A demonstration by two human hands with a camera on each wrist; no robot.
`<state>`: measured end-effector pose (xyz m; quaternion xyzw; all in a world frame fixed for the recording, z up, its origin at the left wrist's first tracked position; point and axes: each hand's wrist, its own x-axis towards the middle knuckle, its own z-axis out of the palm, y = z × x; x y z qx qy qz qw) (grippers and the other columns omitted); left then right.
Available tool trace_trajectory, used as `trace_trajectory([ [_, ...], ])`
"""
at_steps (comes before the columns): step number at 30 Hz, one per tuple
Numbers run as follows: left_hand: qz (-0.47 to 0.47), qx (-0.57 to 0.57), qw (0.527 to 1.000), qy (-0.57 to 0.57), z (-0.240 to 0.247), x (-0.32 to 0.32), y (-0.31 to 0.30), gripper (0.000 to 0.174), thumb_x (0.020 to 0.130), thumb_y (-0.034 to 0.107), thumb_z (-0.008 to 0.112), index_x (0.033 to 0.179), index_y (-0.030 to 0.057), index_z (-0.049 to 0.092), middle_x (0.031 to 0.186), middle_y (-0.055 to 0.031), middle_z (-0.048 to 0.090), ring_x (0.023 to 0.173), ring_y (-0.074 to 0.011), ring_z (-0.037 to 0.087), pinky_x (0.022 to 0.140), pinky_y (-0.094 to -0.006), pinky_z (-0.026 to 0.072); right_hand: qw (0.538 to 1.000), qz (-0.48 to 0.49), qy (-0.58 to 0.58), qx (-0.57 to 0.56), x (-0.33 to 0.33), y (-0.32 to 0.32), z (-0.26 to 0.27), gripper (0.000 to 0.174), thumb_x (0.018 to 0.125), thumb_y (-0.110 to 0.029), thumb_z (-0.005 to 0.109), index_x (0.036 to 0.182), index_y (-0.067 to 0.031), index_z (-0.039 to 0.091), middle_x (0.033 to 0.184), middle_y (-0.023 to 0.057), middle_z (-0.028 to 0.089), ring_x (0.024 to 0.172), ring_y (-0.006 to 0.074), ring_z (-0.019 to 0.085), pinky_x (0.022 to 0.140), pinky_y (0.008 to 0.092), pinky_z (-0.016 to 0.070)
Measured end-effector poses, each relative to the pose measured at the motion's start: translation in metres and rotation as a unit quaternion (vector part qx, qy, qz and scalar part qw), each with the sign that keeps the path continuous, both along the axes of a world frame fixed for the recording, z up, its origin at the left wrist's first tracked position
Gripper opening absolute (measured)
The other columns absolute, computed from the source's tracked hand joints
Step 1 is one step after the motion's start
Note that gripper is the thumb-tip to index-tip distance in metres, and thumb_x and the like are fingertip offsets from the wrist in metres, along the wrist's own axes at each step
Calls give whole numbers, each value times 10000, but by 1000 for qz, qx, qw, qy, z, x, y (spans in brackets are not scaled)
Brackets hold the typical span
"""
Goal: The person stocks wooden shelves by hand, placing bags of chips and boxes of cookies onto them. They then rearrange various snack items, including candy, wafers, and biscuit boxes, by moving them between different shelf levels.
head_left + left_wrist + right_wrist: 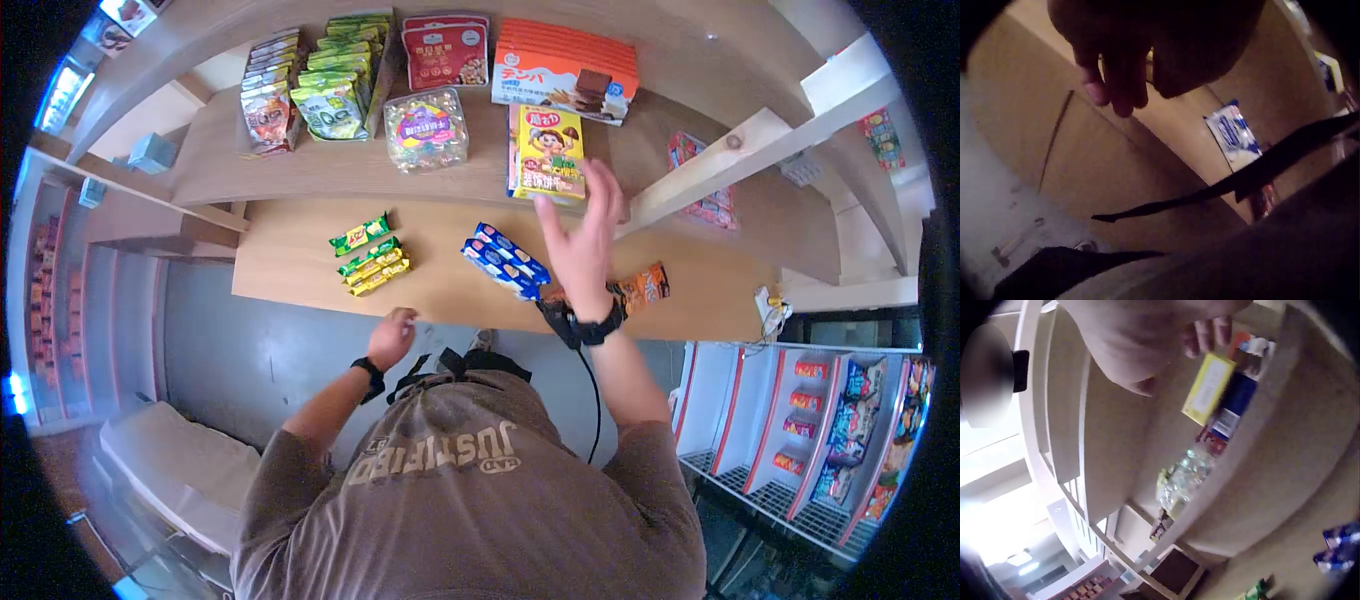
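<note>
My right hand (582, 235) reaches to the front of the shelf, thumb and fingers spread apart, with nothing in its grasp. Just beyond the thumb, a yellow biscuit box (550, 150) with a cartoon figure lies on the shelf. In the right wrist view the fingertips are close to that yellow box (1210, 387), with a dark blue box (1235, 403) beside it. My left hand (392, 338) hangs loosely curled in front of the table's edge, holding nothing. In the left wrist view the same hand (1129, 56) is dark, fingers drooping.
Green and yellow snack packs (372, 262), blue packs (505, 262) and orange packs (645, 288) lie on the table (440, 285). The shelf holds orange boxes (565, 70), a clear tub (427, 130), red packs (446, 50) and green bags (340, 85). A wooden post (700, 170) stands right of my hand.
</note>
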<state>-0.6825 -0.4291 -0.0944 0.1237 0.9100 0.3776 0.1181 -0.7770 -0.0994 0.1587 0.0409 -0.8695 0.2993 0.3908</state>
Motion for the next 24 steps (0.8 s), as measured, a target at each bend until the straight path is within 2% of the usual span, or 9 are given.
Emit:
trace_trajectory([
  [3, -230, 1, 971, 60, 45, -29, 48, 377, 794, 74, 597, 1170, 47, 576, 1132, -178, 601, 1086, -368, 565, 952, -445, 460, 982, 1, -103, -159, -44, 8, -31, 697, 861, -319, 737, 1366, 41, 418, 1253, 253, 541, 1193, 405, 503, 1032, 465, 386],
  [4, -268, 16, 962, 55, 58, -34, 61, 395, 790, 76, 586, 1184, 45, 574, 1153, -177, 599, 1095, -364, 564, 957, -443, 460, 962, 50, -164, -212, -53, 15, -45, 767, 896, -192, 728, 1441, 78, 260, 1351, 203, 461, 1194, 228, 542, 972, 354, 494],
  [8, -263, 69, 960, -64, 73, -53, 93, 349, 877, 139, 574, 1217, 75, 532, 1158, -139, 566, 930, -259, 626, 862, -401, 516, 859, 203, -148, -447, -49, 7, -35, 799, 891, -90, 712, 1449, 38, 153, 1268, 207, 578, 1115, 238, 619, 962, 347, 503],
  [14, -101, 98, 959, -246, -47, -137, 69, 252, 892, 206, 555, 1086, 50, 595, 866, -65, 640, 704, -187, 612, 645, -358, 526, 903, 122, -209, -354, -44, 27, -40, 763, 874, -229, 754, 1432, 29, 302, 1211, 189, 599, 1051, 223, 623, 911, 340, 488],
  [15, -296, 135, 945, -24, -123, -130, 20, 229, 901, 272, 532, 961, 78, 637, 771, -50, 643, 627, -182, 593, 600, -358, 515, 913, 111, -200, -338, -45, 29, -40, 751, 869, -236, 759, 1421, 33, 328, 1232, 185, 576, 1069, 221, 602, 923, 348, 479],
  [17, -184, 34, 921, -341, -40, -100, -12, 252, 910, 323, 507, 874, 113, 641, 686, -26, 628, 582, -182, 578, 591, -364, 510, 919, 122, -181, -328, -44, 30, -41, 711, 883, -224, 744, 1411, 35, 345, 1228, 174, 572, 1059, 200, 600, 902, 321, 489],
  [18, -208, -26, 957, -200, -68, -82, -38, 207, 905, 318, 523, 922, 138, 625, 631, -19, 613, 540, -204, 570, 581, -377, 503, 924, 121, -171, -320, -43, 30, -40, 671, 897, -212, 729, 1401, 37, 362, 1225, 163, 569, 1048, 179, 599, 881, 294, 500],
  [21, -276, -112, 951, -80, -15, -27, -85, 315, 891, 288, 534, 1187, 181, 542, 860, -103, 685, 803, -288, 663, 726, -444, 508, 921, 124, -176, -326, -39, 31, -33, 659, 894, -204, 732, 1391, 36, 372, 1246, 158, 547, 1084, 172, 570, 909, 298, 487],
  [24, -120, -220, 916, -312, 15, 3, -86, 367, 849, 169, 545, 1215, 152, 547, 1025, -146, 644, 1001, -324, 622, 851, -470, 492, 900, 151, -177, -369, -42, 34, -47, 639, 891, -188, 736, 1380, 24, 383, 1266, 139, 536, 1089, 165, 566, 927, 305, 480],
])
